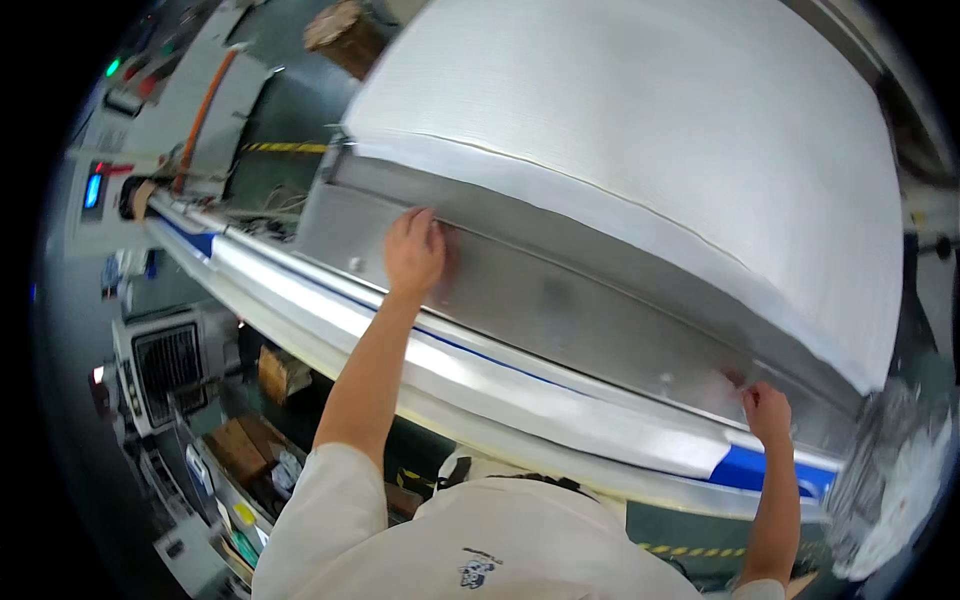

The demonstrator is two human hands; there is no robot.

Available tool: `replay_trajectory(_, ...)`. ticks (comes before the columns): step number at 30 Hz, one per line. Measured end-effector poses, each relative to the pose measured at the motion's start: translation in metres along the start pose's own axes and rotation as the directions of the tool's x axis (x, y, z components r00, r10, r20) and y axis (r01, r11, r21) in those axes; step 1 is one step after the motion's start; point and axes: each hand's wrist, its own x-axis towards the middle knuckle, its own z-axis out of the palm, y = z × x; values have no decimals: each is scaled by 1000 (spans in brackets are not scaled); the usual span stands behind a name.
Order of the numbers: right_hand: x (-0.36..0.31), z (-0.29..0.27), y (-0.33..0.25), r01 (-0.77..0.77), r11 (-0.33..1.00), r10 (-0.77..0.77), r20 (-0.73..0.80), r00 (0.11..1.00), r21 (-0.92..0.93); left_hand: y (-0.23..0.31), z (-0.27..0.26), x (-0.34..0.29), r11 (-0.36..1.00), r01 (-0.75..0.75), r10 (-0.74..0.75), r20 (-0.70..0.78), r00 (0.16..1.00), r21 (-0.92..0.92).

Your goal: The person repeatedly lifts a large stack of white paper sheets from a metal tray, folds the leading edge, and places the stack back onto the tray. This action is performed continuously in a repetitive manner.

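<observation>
A broad white sheet of material (640, 130) spreads away from me, its near edge lying along a long grey metal plate (560, 300). Over the left part of this plate is my left hand (415, 250), its fingers curled and held together close to the metal. My right hand (768, 410) is at the plate's right part, with fingers closed in a pinch. What either hand grips, if anything, is too small or hidden to make out. Both hands show faint reflections in the shiny metal. The near edge of the white sheet lies beyond both hands.
A long white rail (480, 380) with blue strips (750, 470) runs between my body and the plate. Crumpled clear plastic (890, 480) hangs at the right end. A control panel with a lit screen (93, 190) stands left. Cardboard boxes (240, 450) sit lower left, a brown roll (345, 38) farther back.
</observation>
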Motion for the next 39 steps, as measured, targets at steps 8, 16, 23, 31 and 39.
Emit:
replay_trajectory(8, 117, -66, -295, 517, 841, -505, -110, 856, 158, -65, 2, 39, 988, 35, -32, -23, 999, 153)
replay_trajectory(16, 248, -84, -545, 753, 574, -712, -259, 653, 322, -62, 4, 47, 995, 103, -103, -53, 993, -9)
replay_trajectory(23, 294, -79, -631, 755, 569, -708, -273, 651, 326, -75, 6, 47, 991, 130, -131, -27, 991, -29)
replay_trajectory(31, 298, -73, -638, 708, 662, -643, -299, 705, 245, -83, 6, 52, 981, 160, -167, -53, 985, -113)
replay_trajectory(39, 298, -70, -633, 685, 712, -594, -386, 706, 157, -128, 0, 144, 990, -94, 121, -297, 947, 105)
